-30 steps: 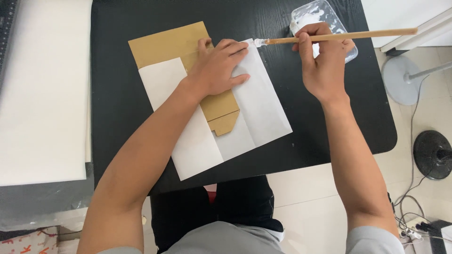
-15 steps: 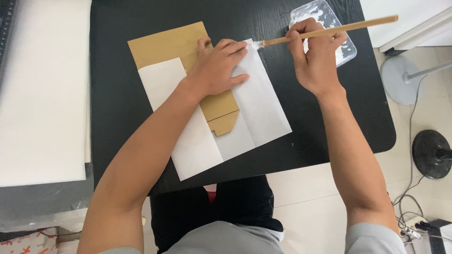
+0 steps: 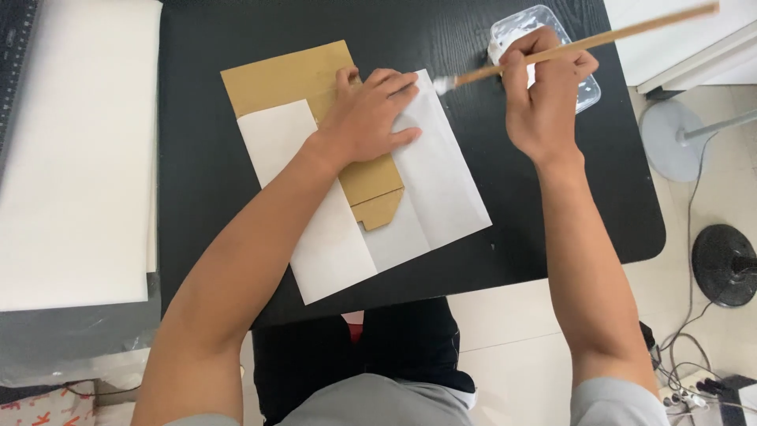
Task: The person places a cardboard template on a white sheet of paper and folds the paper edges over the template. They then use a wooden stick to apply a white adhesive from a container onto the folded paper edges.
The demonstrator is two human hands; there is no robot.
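— What's the right hand (image 3: 544, 106) doing?
— Its fingers are closing round a wooden-handled brush (image 3: 579, 43), whose white tip is hovering at the upper edge of the white paper (image 3: 441, 181).
— And the left hand (image 3: 371, 118)?
— It's lying flat, fingers spread, gripping nothing, pressing the brown cardboard (image 3: 292, 75) and paper onto the black tabletop (image 3: 197, 166). A clear tray of white paste (image 3: 583, 91) is sitting behind the right hand.

A black table (image 3: 197, 205) stands on a pale floor (image 3: 505, 347), with what may be fan bases (image 3: 725, 264) right.
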